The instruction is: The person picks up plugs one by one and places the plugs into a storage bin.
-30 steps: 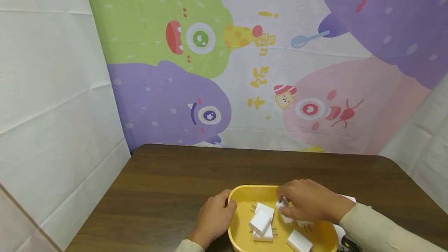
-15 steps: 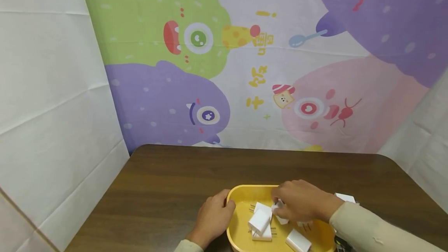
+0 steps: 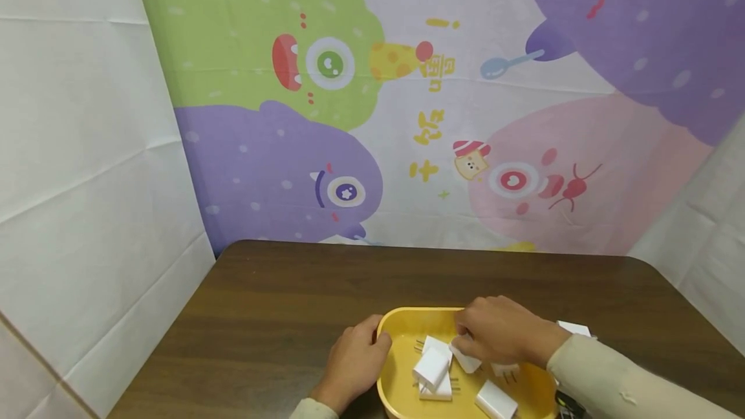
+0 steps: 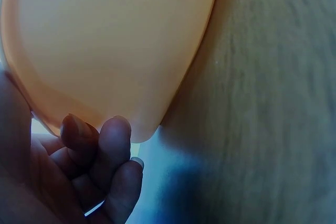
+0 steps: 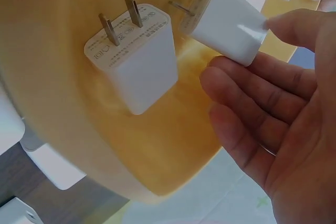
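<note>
My left hand (image 3: 357, 357) grips the left rim of a yellow plastic tub (image 3: 401, 332), thumb over the edge. In the left wrist view its curled fingers (image 4: 113, 135) lie against the tub's outer side. Inside the tub, my right hand (image 3: 506, 332) pinches the end of a white plug charger (image 5: 226, 22) between thumb and fingers. That charger's two metal prongs point away from the palm. Another charger (image 5: 136, 59) lies beside it, prongs up. To the left are several stacked chargers (image 3: 433, 367), and a further charger (image 3: 497, 399) sits nearer the front.
Outside the tub on its right, a white charger (image 3: 573, 328) lies on the brown wooden table (image 3: 279, 315), and a dark item (image 3: 570, 404) shows partly under the sleeve. More white chargers (image 5: 55, 166) appear beyond the tub wall. A cartoon-print cloth (image 3: 425, 212) hangs behind the table.
My right hand has shifted slightly left, and the charger it holds has come down beside the stacked ones. The left hand keeps its grip on the rim.
</note>
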A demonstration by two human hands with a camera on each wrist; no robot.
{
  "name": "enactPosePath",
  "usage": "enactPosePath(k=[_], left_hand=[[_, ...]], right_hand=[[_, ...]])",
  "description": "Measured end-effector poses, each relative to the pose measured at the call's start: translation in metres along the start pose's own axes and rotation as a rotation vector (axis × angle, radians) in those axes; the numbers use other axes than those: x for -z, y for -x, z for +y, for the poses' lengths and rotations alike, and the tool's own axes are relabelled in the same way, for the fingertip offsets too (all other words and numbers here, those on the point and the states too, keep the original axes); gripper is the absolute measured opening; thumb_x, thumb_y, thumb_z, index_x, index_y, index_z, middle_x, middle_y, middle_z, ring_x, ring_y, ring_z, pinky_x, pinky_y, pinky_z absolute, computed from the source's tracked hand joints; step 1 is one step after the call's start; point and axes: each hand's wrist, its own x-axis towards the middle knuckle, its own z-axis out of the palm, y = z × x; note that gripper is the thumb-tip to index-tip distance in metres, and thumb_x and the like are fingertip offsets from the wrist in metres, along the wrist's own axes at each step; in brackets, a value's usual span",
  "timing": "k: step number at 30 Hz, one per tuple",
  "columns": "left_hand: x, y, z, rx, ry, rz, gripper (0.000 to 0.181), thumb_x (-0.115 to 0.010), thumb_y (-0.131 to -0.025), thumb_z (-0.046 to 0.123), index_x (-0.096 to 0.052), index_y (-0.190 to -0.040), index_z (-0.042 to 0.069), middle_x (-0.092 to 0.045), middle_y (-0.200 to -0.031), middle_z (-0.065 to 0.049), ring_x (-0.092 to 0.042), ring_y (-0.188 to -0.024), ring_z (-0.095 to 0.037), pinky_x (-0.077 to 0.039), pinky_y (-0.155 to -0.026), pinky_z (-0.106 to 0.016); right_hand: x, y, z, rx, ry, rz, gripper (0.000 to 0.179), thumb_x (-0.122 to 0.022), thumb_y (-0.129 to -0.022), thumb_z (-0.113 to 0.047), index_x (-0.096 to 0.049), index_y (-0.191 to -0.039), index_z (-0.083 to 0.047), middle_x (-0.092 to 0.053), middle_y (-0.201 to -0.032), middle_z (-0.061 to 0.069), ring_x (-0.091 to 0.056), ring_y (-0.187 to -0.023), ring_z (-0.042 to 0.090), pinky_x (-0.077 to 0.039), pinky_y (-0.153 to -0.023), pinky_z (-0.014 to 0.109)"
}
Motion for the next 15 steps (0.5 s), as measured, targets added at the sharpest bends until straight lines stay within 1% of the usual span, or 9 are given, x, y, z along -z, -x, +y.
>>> enactPosePath(k=[2, 7, 11, 15], left_hand=[[-0.0001, 0.0004, 0.0001, 0.005, -0.001, -0.001, 0.017, -0.054, -0.097, 0.025, -0.069, -0.104, 0.02, -0.06, -0.076, 0.01, -0.054, -0.066, -0.011, -0.044, -0.063, -0.037], [-0.0001, 0.001, 0.0005, 0.008, -0.001, -0.006, 0.018, -0.054, -0.097, 0.025, -0.069, -0.104, 0.02, -0.06, -0.077, 0.01, -0.054, -0.065, -0.011, -0.044, -0.062, -0.037], [0.0002, 0.0007, 0.0009, 0.002, 0.0, -0.003, 0.016, -0.053, -0.097, 0.025, -0.068, -0.101, 0.02, -0.059, -0.073, 0.01, -0.054, -0.063, -0.011, -0.043, -0.061, -0.036], [0.0008, 0.0008, 0.0011, 0.0, -0.001, -0.002, 0.017, -0.053, -0.097, 0.025, -0.069, -0.102, 0.02, -0.059, -0.073, 0.01, -0.054, -0.063, -0.01, -0.043, -0.061, -0.036]], right_hand=[[-0.0006, 0.0001, -0.0001, -0.011, -0.01, -0.003, 0.025, -0.066, -0.093, -0.035, -0.056, -0.072, -0.026, -0.04, -0.057, -0.013, -0.036, -0.049, 0.004, -0.03, -0.048, 0.025], [-0.0011, 0.0011, 0.0, -0.015, 0.003, 0.007, 0.027, -0.066, -0.093, -0.034, -0.055, -0.07, -0.027, -0.038, -0.056, -0.013, -0.035, -0.048, 0.004, -0.03, -0.047, 0.024], [0.0004, 0.0022, 0.0001, -0.002, 0.027, 0.037, 0.024, -0.066, -0.092, -0.032, -0.057, -0.071, -0.028, -0.039, -0.057, -0.014, -0.036, -0.049, 0.004, -0.031, -0.047, 0.025], [0.0016, 0.0033, 0.0012, -0.002, 0.036, 0.053, 0.021, -0.067, -0.092, -0.031, -0.058, -0.072, -0.027, -0.04, -0.057, -0.014, -0.037, -0.05, 0.005, -0.032, -0.047, 0.026]])
